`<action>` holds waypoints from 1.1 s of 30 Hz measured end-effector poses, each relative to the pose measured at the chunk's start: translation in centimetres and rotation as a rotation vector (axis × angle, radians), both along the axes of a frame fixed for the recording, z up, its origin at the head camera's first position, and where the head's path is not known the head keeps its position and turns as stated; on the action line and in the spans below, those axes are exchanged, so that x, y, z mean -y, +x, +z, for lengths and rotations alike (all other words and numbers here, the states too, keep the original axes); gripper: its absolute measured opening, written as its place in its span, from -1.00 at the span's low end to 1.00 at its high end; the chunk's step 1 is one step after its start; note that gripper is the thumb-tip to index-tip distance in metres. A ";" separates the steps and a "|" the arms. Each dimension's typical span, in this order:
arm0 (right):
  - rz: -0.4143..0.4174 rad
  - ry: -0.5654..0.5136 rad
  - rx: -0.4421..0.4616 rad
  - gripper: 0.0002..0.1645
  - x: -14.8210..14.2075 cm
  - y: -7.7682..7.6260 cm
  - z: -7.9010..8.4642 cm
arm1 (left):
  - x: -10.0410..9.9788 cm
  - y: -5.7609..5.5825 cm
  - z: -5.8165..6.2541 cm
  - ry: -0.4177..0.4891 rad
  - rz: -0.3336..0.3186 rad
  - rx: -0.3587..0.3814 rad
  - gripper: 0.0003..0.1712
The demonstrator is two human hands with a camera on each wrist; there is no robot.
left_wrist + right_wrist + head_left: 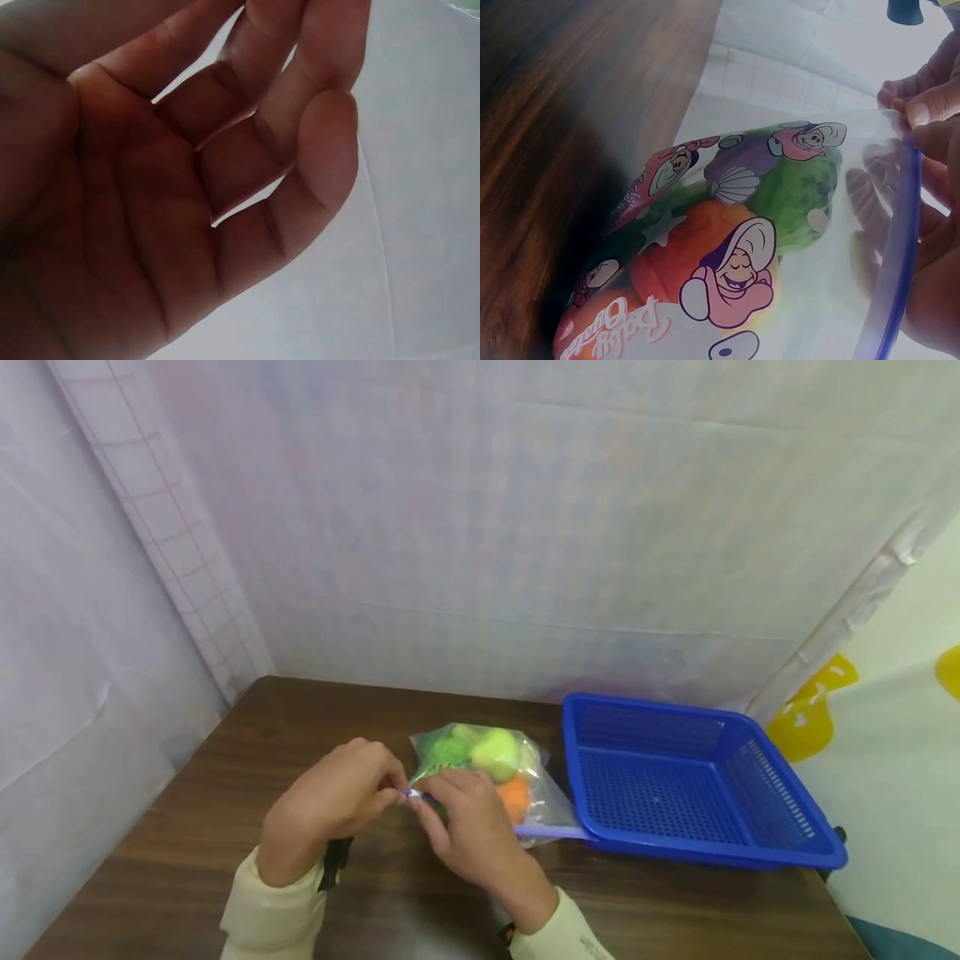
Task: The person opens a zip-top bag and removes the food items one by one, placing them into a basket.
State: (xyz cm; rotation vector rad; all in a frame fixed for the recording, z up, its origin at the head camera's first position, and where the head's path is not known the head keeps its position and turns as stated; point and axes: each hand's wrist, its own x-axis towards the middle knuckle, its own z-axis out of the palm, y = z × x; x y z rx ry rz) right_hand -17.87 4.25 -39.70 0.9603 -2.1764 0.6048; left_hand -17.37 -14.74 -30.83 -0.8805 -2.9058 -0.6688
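A clear zip bag (553,806) lies on the table, filled with toy-like produce: a green broccoli-like piece (447,750), a yellow-green round piece (495,753) and an orange piece (514,797). At the left end of its purple zip strip (547,832), my left hand (337,789) pinches the edge between thumb and fingers. My right hand (472,827) grips the same strip just beside it and covers part of the bag. Cartoon figures are printed on the bag (821,292) in the right wrist view. The left wrist view has only the bent fingers and palm (150,195).
A blue perforated plastic basket (705,850) stands right of the bag, touching or very near the strip's right end. White sheeting (480,527) hangs behind the brown wooden table (300,727) and at its left side.
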 end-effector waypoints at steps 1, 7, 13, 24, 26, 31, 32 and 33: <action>0.000 -0.001 -0.001 -0.91 0.0 0.0 0.1 | 0.1 -0.1 0.1 0.001 -0.010 -0.005 -0.87; 0.005 -0.015 0.015 -0.90 -0.1 0.0 0.5 | 0.3 -0.3 0.3 0.023 -0.047 -0.001 -0.91; -0.004 -0.025 0.039 -0.90 -0.2 0.2 0.7 | 0.4 -0.3 0.3 0.023 -0.064 -0.015 -0.92; 0.002 -0.043 0.161 -0.88 -0.4 0.3 0.8 | 0.9 -0.7 -0.1 0.043 -0.082 -0.020 -0.94; 0.007 -0.043 0.165 -0.87 -0.5 0.3 0.9 | 1.0 -0.8 -0.1 0.041 -0.083 -0.025 -0.94; 0.015 -0.043 0.174 -0.89 -0.7 0.1 0.9 | 1.1 -0.9 -0.2 0.035 -0.076 -0.019 -0.94; 0.015 -0.044 0.172 -0.90 -0.7 0.1 0.9 | 1.1 -0.9 -0.2 0.037 -0.073 -0.016 -0.95; 0.015 -0.042 0.174 -0.90 -0.8 0.0 0.9 | 1.1 -0.9 -0.2 0.038 -0.070 -0.013 -0.95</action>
